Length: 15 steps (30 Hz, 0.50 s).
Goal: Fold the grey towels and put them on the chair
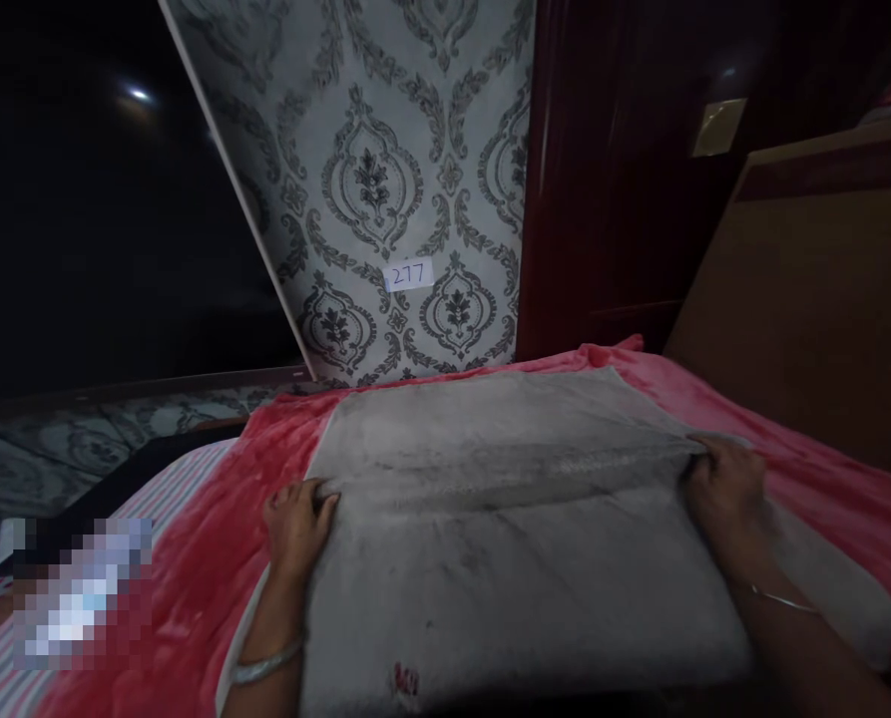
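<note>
A grey plush cloth (505, 578) lies spread before me, with a crease or fold running across its middle and a small red mark near its lower edge. My left hand (295, 524) pinches the cloth's left edge between thumb and fingers. At the opposite edge, my right hand (725, 494) grips the cloth, its fingers partly in shadow and blurred. The strip of cloth between both hands looks pulled fairly straight. Underneath is a red and pink plush blanket (221, 538).
Striped fabric (183, 479) shows at the left beside a blurred-out patch (82, 593). Behind stand a patterned wall (415, 179) with a "277" label (408, 274), a dark screen-like panel (101, 219) and a dark red panel (602, 179). A brown board (811, 319) leans at the right.
</note>
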Tool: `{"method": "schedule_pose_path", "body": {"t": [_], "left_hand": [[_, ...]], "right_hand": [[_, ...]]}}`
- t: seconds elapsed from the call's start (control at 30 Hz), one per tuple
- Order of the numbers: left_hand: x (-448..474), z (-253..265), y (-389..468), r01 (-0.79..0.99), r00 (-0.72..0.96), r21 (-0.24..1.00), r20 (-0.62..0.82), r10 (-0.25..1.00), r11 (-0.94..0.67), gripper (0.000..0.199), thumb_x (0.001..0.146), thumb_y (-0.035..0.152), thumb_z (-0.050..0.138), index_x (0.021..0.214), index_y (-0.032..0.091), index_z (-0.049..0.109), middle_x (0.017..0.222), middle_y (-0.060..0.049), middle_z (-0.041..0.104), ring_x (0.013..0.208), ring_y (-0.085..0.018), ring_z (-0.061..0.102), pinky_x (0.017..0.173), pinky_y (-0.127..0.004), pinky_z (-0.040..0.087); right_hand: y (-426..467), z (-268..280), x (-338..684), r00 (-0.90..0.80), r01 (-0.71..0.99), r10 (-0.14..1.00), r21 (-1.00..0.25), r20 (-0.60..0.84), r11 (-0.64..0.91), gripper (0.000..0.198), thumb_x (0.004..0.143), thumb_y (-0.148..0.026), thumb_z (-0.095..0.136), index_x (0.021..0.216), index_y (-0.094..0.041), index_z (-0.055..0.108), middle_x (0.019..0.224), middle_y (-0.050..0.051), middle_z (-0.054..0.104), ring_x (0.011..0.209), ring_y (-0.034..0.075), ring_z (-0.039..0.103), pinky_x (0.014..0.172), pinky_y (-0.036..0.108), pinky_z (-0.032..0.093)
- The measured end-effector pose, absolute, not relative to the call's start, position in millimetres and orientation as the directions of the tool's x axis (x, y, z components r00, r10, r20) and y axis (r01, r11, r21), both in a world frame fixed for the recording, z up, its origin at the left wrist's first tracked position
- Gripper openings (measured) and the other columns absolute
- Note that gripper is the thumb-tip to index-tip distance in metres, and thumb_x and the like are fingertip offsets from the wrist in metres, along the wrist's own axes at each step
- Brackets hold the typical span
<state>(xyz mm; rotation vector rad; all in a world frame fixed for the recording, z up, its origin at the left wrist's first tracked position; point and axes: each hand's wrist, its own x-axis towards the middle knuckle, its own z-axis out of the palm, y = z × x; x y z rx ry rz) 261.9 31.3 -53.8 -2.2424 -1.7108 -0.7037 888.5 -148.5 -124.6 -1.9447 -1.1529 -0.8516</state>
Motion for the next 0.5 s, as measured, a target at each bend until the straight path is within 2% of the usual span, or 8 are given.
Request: {"method": "schedule_pose_path", "body": {"t": [0.1,0.23,0.33,0.5], "left_hand": [[253.1,-56.6,35.1,0.939,0.244,0.118,0.437,0.866,-0.324,0.033,0.090,0.038,0.047,0.100,0.018,0.072,0.103,-0.015,0.073,0.104,-0.033,0.061,0.091,-0.046,0.042],[247.2,-48.6,37.9,0.936,0.232,0.122,0.495,0.837,-0.331,0.032,0.090,0.039,0.044,0.088,0.019,0.070,0.094,-0.013,0.070,0.095,-0.031,0.061,0.081,-0.042,0.044],[243.0,-27.0,34.2,0.919,0.244,0.107,0.603,0.760,-0.379,0.031,0.087,0.043,0.046,0.075,0.021,0.064,0.080,-0.010,0.066,0.082,-0.028,0.058,0.075,-0.038,0.043],[231.0,29.9,13.2,0.869,0.300,0.009,0.786,0.541,-0.494,0.031,0.089,0.044,0.043,0.070,0.024,0.057,0.069,-0.007,0.058,0.073,-0.025,0.052,0.071,-0.037,0.041]], "right_hand": [[-146.0,-118.6,875.8,0.452,0.879,0.364,-0.337,0.815,-0.336,0.037,0.084,-0.020,0.038,0.101,-0.018,0.070,0.093,0.014,0.071,0.093,0.032,0.063,0.090,0.049,0.047],[-148.3,-109.4,872.9,0.516,0.853,0.409,-0.406,0.753,-0.328,0.036,0.082,-0.024,0.039,0.096,-0.016,0.071,0.091,0.015,0.071,0.092,0.030,0.062,0.090,0.045,0.046],[-156.6,-93.3,872.4,0.572,0.820,0.408,-0.472,0.712,-0.325,0.036,0.083,-0.030,0.040,0.096,-0.016,0.070,0.091,0.015,0.070,0.092,0.028,0.060,0.086,0.039,0.046],[-179.8,-42.1,867.5,0.654,0.740,0.254,-0.531,0.713,-0.413,0.038,0.079,-0.031,0.039,0.093,-0.016,0.071,0.089,0.014,0.070,0.090,0.031,0.060,0.081,0.041,0.045]]}}
